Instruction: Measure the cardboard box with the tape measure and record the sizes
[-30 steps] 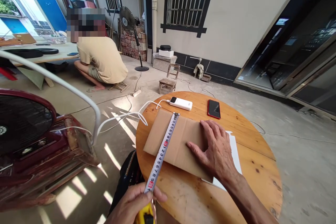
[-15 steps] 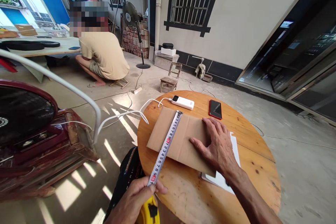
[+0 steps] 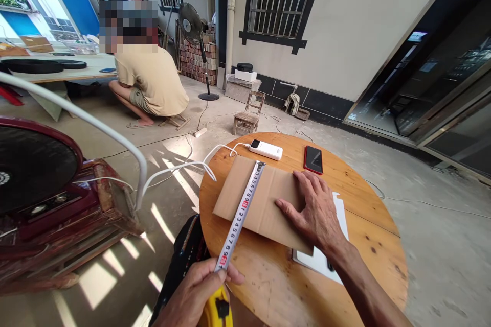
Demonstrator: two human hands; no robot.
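A folded piece of brown cardboard (image 3: 245, 191) lies on a round wooden table (image 3: 368, 245). Across its left part runs the blade of a yellow tape measure (image 3: 219, 311), its metal end tip at the cardboard's far edge. My left hand (image 3: 201, 283) is closed around the tape measure near the table's front edge, with the thumb by the blade. My right hand (image 3: 316, 212) rests spread and flat on the right part of the cardboard, holding nothing. Partly covered by the cardboard and that hand is a white sheet (image 3: 339, 217), with a small black object beside my wrist.
A white power bank (image 3: 266, 149) with a cable and a red-edged phone (image 3: 313, 159) lie at the table's far side. To the left stands a dark red fan (image 3: 38, 173). A person (image 3: 151, 79) squats by another table; a small wooden chair (image 3: 247, 118) stands behind.
Almost nothing differs. The whole view has shifted very slightly; both hands, the tape measure and the cardboard keep their places relative to one another.
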